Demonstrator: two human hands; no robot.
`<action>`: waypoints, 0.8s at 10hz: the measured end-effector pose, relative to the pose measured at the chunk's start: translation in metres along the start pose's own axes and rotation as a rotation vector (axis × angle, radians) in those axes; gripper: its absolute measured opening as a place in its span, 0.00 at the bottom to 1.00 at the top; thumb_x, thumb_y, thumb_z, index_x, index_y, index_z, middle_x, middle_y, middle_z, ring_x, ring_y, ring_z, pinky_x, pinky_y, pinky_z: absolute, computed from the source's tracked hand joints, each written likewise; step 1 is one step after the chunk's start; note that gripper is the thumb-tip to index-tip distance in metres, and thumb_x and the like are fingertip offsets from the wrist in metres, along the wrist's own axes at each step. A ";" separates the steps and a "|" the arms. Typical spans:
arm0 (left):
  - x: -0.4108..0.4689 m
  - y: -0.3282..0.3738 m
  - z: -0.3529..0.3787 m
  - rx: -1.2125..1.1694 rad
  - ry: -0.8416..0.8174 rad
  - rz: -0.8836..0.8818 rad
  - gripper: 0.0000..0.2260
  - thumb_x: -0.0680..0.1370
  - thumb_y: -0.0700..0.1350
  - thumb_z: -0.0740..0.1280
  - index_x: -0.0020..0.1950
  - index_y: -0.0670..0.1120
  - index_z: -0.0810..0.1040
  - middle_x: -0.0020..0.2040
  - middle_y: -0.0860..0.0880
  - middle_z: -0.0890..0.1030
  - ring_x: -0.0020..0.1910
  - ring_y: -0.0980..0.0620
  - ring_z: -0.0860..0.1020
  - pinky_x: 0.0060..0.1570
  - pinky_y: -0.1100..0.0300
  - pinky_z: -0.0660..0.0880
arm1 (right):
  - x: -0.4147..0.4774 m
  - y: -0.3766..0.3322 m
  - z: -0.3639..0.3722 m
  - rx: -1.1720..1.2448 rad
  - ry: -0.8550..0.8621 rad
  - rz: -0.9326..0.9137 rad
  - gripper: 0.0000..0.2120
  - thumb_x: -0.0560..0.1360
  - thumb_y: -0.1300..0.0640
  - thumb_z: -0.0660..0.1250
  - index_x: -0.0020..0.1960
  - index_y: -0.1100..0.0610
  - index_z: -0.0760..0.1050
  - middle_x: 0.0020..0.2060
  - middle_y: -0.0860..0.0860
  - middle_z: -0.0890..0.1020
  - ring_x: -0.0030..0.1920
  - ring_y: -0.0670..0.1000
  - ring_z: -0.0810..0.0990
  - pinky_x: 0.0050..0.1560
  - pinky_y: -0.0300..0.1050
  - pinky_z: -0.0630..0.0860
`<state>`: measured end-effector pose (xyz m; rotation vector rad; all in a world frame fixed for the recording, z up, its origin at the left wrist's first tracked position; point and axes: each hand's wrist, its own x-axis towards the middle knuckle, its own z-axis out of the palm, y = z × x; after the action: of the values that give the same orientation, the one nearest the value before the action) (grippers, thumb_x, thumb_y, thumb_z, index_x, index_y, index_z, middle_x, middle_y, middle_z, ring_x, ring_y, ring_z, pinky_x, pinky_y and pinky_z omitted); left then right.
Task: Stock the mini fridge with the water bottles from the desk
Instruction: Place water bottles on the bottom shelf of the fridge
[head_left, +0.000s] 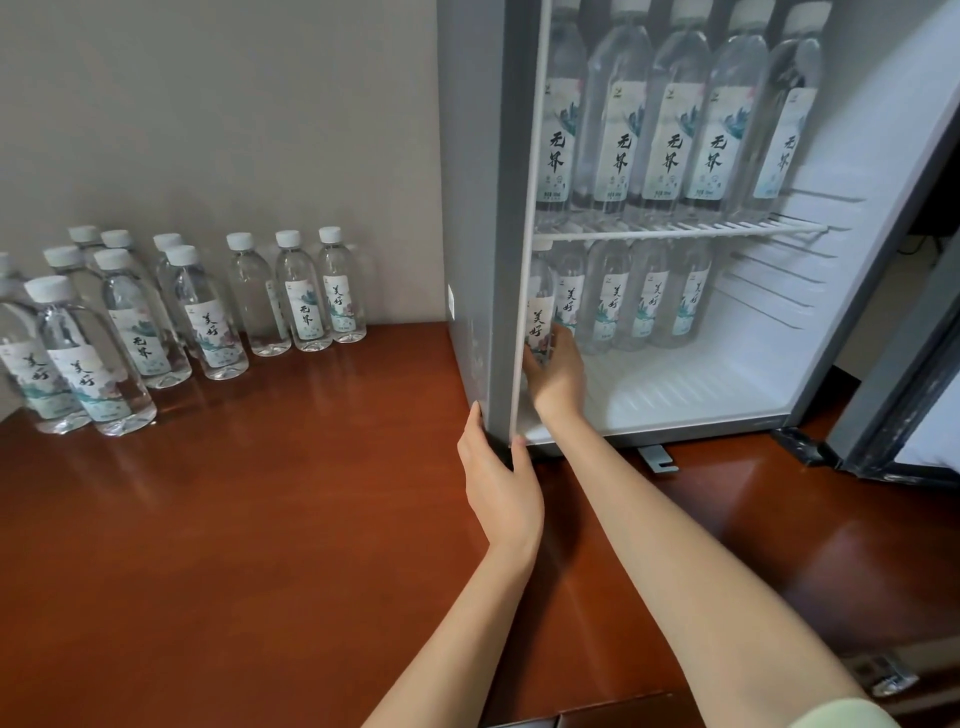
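Right grip (553, 364): the hand reaches into the lower compartment of the mini fridge (478, 208) and is wrapped around the leftmost bottle (537, 312) of the bottom row, fingers curled on its label, the bottle upright and close against the left inner wall. Left grip (501, 478): the hand rests against the lower front corner of the fridge's left side wall, thumb on the grey outer face and fingers on the front edge; it is spread flat and holds nothing apart from this bracing contact. Both forearms are bare; a pale sleeve edge (841, 714) shows at the bottom right.

Fridge interior: a white wire shelf (685, 228) divides the cabinet. Five upright bottles (670, 119) with white caps stand in a row on the wire shelf. Beneath it, a second row of bottles (644, 306) stands on the ribbed white floor, just beside the gripped bottle. The right part of the lower compartment holds no bottles. The fridge door (904, 364) stands open at the right.

Worktop (260, 519): a glossy reddish-brown wooden surface carries the fridge and, well apart to the left, a cluster of unstocked water bottles (202, 312), all upright against the grey wall (208, 130). Their exact count cannot be told, since some overlap and the leftmost are cut by the frame edge.
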<state>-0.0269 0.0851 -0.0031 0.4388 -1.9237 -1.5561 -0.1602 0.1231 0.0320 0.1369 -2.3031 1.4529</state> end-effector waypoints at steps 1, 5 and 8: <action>0.000 0.000 0.000 0.007 0.000 0.004 0.25 0.79 0.41 0.65 0.75 0.50 0.63 0.70 0.51 0.69 0.68 0.52 0.70 0.65 0.52 0.69 | 0.003 0.000 0.003 -0.007 0.002 0.013 0.26 0.77 0.48 0.67 0.71 0.57 0.66 0.64 0.54 0.76 0.61 0.55 0.77 0.52 0.43 0.70; 0.002 -0.003 0.000 0.000 0.013 0.003 0.24 0.79 0.41 0.65 0.75 0.50 0.63 0.70 0.51 0.69 0.69 0.53 0.69 0.66 0.56 0.68 | 0.002 0.004 0.003 0.040 -0.026 0.050 0.31 0.76 0.47 0.68 0.74 0.53 0.62 0.67 0.52 0.75 0.64 0.54 0.76 0.52 0.41 0.69; 0.002 -0.002 -0.007 -0.024 -0.050 -0.005 0.25 0.79 0.39 0.64 0.76 0.47 0.63 0.70 0.48 0.70 0.69 0.51 0.69 0.68 0.55 0.66 | -0.013 0.001 -0.008 0.130 -0.054 0.071 0.44 0.74 0.45 0.70 0.79 0.54 0.48 0.73 0.52 0.69 0.68 0.54 0.73 0.57 0.43 0.70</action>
<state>-0.0243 0.0783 -0.0042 0.3981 -1.9407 -1.6055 -0.1464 0.1292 0.0289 0.1340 -2.2769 1.6542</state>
